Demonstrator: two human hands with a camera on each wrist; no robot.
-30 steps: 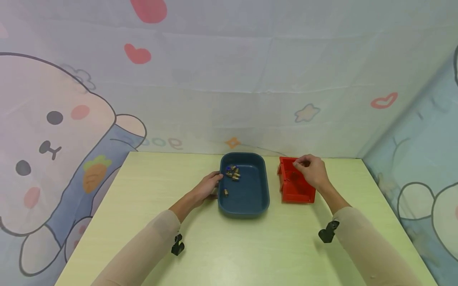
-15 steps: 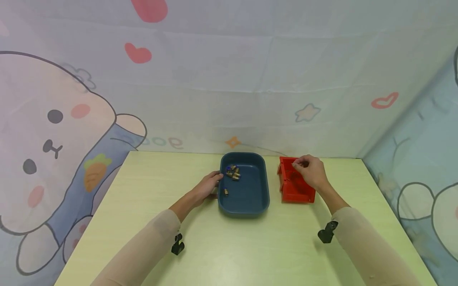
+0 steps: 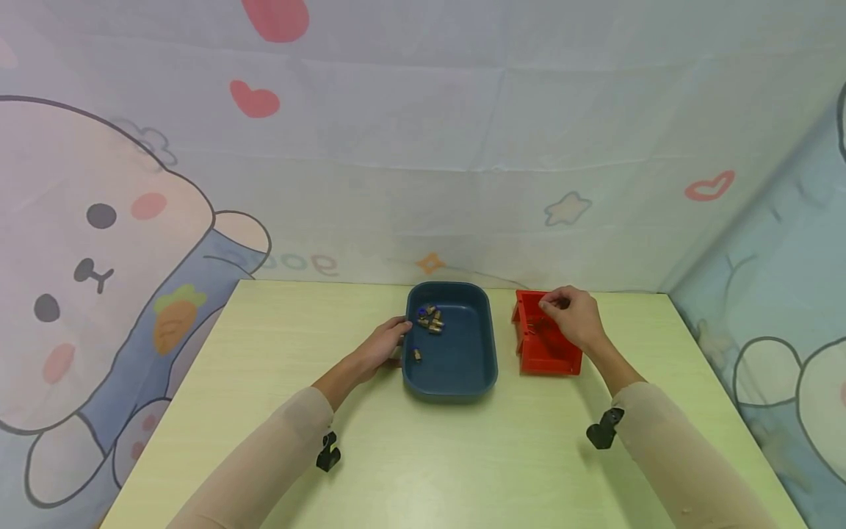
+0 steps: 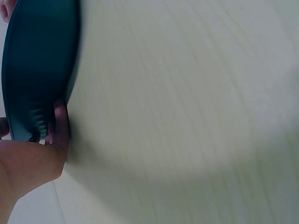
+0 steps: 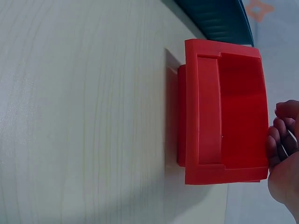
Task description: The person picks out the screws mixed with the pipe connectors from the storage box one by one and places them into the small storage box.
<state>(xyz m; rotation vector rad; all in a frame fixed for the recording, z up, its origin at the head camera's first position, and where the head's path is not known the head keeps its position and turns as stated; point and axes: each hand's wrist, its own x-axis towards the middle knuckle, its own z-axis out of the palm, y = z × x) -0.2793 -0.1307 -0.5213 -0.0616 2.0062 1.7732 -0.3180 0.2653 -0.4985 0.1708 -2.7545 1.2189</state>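
Note:
My left hand (image 3: 380, 347) grips the left side of a dark blue plastic tray (image 3: 466, 378), thumb over its rim and fingers along the outside wall. Several small brass fittings (image 3: 435, 329), some with blue ends, lie in the tray's upper left, and one brass fitting (image 3: 417, 355) lies apart, lower down. Over the far right part of a red plastic bin (image 3: 551, 365) is my right hand (image 3: 576, 317), its fingers curled and thumb near the fingertips. Whether something tiny is between them cannot be seen. Small, thin dark pieces (image 3: 537, 324) show faintly inside the bin.
Both containers stand near the back edge of a pale wood-grain table (image 3: 429, 463), a narrow gap between them. A printed cloth backdrop (image 3: 423, 147) rises right behind the table, and another panel (image 3: 793, 294) stands at the right.
The right hand has shifted very slightly left above the red bin, its fingers still curled. The left hand, tray and brass fittings have stayed in place.

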